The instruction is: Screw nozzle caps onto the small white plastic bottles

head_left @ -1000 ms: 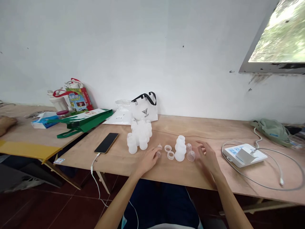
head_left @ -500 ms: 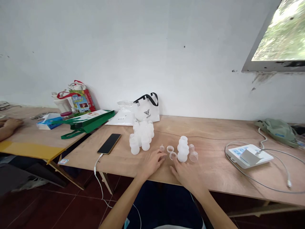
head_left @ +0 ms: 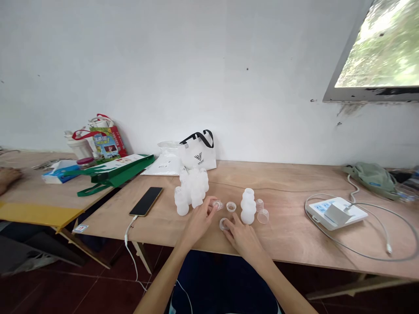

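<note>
My left hand (head_left: 200, 219) is closed, thumb and fingers pinching a small clear nipple (head_left: 216, 204) low over the table. My right hand (head_left: 244, 235) has its fingertips closed on a translucent screw ring (head_left: 224, 224) at the tabletop. Between and beyond the hands lies a second screw ring (head_left: 231, 206). A frosted white bottle with a bulging body (head_left: 248, 206) stands past my right fingers. Beside it are two clear domed caps, one of them a larger cap (head_left: 262, 216). A cluster of similar white bottles (head_left: 194, 187) stands beyond my left hand.
A phone (head_left: 145, 201) with a plugged-in cable lies left. Behind stand a white bag (head_left: 198, 155), a plastic package (head_left: 165, 160) and a green bag (head_left: 122, 174). A white power strip (head_left: 338, 213) with cables lies right. Another person's hand (head_left: 8, 178) rests at the far left.
My left fingers have taken hold of the clear nipple. My right hand has moved left and nearer with a screw ring, away from the single bottle. The view has shifted slightly.
</note>
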